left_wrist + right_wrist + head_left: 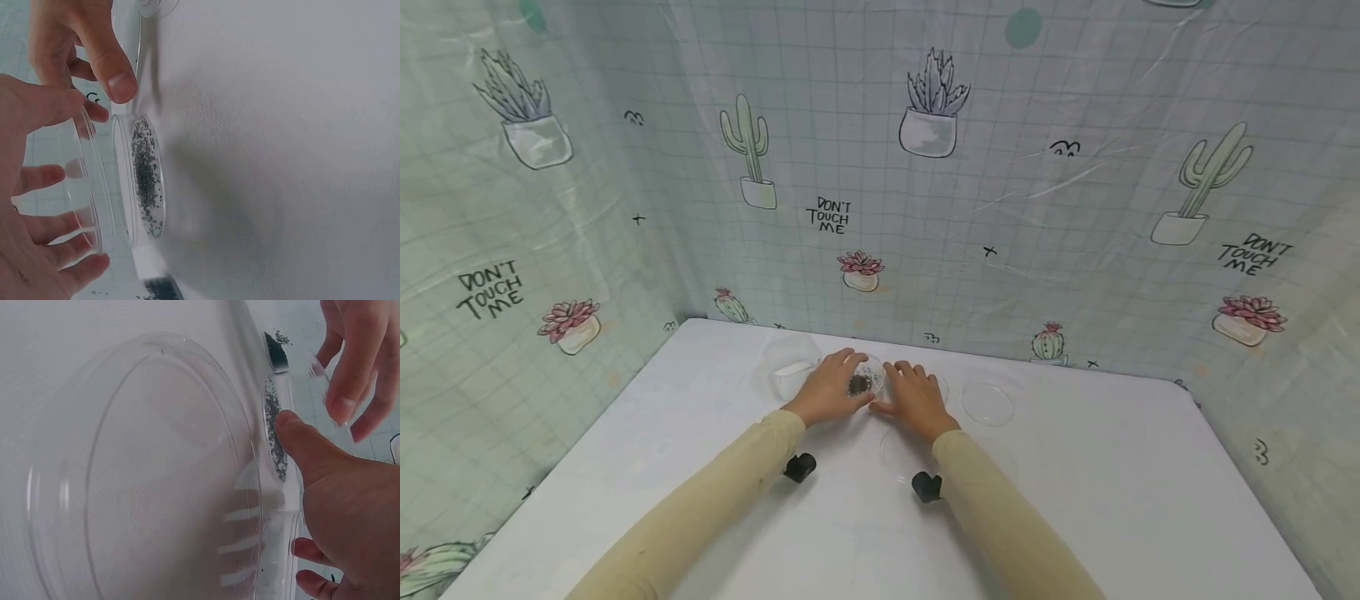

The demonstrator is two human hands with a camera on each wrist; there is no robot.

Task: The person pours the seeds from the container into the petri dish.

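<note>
A clear, rigid round lid (97, 181) with a shallow rim is held by its edge between thumb and fingers in the grip of the left hand (830, 387), just above the desk (850, 533). Close beneath it, a shallow clear dish (127, 181) is rested on the smooth white surface, its floor scattered with fine, dark granules (145, 178), clustered thickly at the middle. The right hand (915, 398) is placed beside the dish, its thumb extended and fingers loosely bent, with nothing gripped; whether the dish is touched by it cannot be told. Under the right wrist, a wide transparent disc (156, 456) with a raised, glossy rim is laid. Another thin, clear round piece (987, 405) is set farther right.
</note>
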